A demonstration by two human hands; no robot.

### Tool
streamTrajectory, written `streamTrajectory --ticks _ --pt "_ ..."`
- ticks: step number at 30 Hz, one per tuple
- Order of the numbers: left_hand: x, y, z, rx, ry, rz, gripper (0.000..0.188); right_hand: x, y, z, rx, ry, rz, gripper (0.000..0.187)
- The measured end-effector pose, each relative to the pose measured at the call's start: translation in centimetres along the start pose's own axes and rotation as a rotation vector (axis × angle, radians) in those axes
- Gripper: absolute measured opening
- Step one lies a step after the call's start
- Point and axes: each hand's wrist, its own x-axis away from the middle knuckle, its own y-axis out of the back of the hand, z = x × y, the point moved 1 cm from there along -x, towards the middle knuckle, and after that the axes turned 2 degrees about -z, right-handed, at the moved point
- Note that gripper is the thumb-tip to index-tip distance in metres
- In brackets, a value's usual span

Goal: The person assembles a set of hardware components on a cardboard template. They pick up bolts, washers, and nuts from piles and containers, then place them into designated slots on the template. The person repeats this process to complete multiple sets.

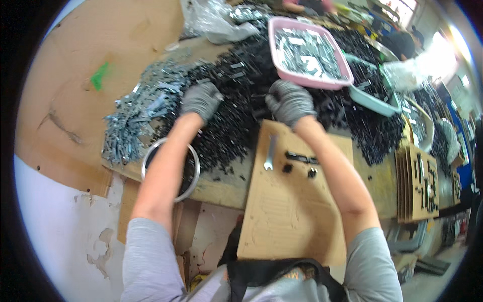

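Note:
Both of my hands wear grey gloves and reach into a wide heap of small black metal parts. My left hand is closed at the heap's left side, beside a pile of silvery strips. Closed as well, my right hand is just below the pink basin, at the far edge of a cardboard sheet. What either hand holds, if anything, is too small to make out. On the cardboard lie an open-end wrench, a long black part and small black pieces.
Silvery strips fill the pink basin. A green basin stands right of it amid black parts. A round metal-rimmed container sits under my left forearm. Stacked cardboard sheets stand at the right. Plastic bags lie at the back; other people are beyond.

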Motion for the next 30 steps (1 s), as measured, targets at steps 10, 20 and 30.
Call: streamTrajectory --ticks 10,20,30 --pt "4.0 -0.8 -16.8 1.192 -0.012 0.276 0.019 19.2 13.5 -11.7 -0.719 -0.53 0.031 0.017" --pt "10.5 -11.7 -31.2 0.502 -0.42 0.534 0.031 25.0 10.4 -9.8 0.093 -0.108 0.193 0.022" --pt "13.4 -8.5 -28.9 0.119 -0.572 0.494 0.034 27.9 11.9 -11.9 -0.116 -0.376 0.029 0.028"
